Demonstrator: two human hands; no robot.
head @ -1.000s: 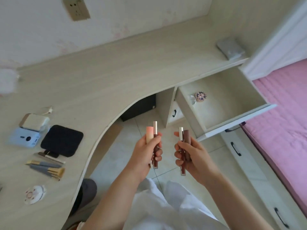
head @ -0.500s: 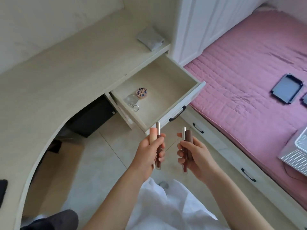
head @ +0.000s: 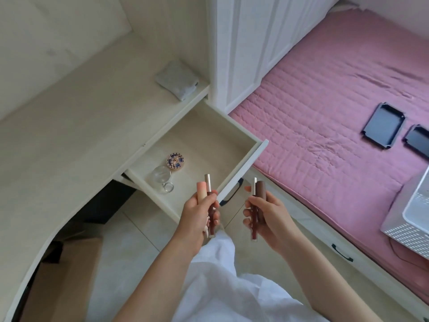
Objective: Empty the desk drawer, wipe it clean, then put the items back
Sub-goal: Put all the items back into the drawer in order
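Observation:
The pale desk drawer (head: 243, 159) stands pulled open under the desk's right end. Inside it lie a small round patterned compact (head: 175, 161), a clear round glass piece (head: 160, 175) and a little ring (head: 169, 187). My left hand (head: 197, 219) grips two lip-gloss tubes (head: 205, 194), one peach, one dark red with a silver cap, just in front of the drawer's front panel. My right hand (head: 269, 219) holds two more lip-gloss tubes (head: 260, 194), one brown, one dark red with a silver cap, to the right of the drawer.
A folded grey cloth (head: 177, 80) lies on the curved desk top (head: 69, 140) above the drawer. A pink bed (head: 325, 126) at the right carries two black trays (head: 384, 125) and a white perforated basket (head: 411, 214). White cabinet doors (head: 246, 43) stand behind. A cardboard box (head: 67, 275) sits under the desk.
The view has swung right, away from the items on the desk's left end, toward the drawer and bed. Both hands keep the tubes upright and now sit close to the drawer front.

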